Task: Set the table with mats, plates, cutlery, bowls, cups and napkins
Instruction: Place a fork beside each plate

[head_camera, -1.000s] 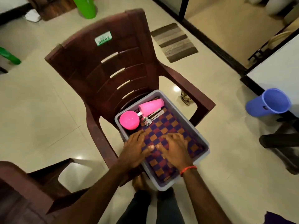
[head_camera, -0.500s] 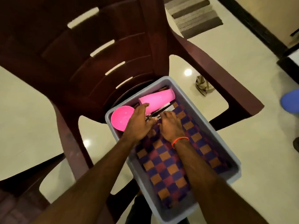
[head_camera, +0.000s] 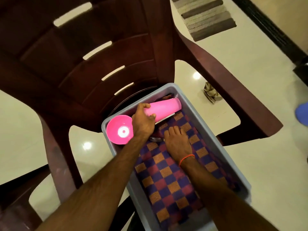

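You are gripping the pink cup (head_camera: 164, 108) by its narrow end with your left hand (head_camera: 143, 121), fingers and thumb curled round it, while it is lying on its side at the far end of the grey bin (head_camera: 188, 104). It is looking like thin, smooth plastic, so it is probably going to feel light, stiff and a little slippery. Wrapping the body as you are doing should suit it better than pinching the rim. The pink bowl (head_camera: 119, 130) is sitting just beside your left wrist in the bin's far left corner. It seems to be the same light plastic and is likely easiest to take by its rim. Your right hand (head_camera: 177, 140) is lying open on the checked mat (head_camera: 166, 172), holding nothing. That mat is soft woven cloth and is going to flop, so an edge or a corner is the place to lift it. You are looking at one cup, one bowl and one mat surface, and I cannot tell whether more mats are lying beneath. A glint of cutlery (head_camera: 155, 139) is showing between your hands, too hidden to count. The bin is resting on the seat of a dark chair (head_camera: 116, 47).
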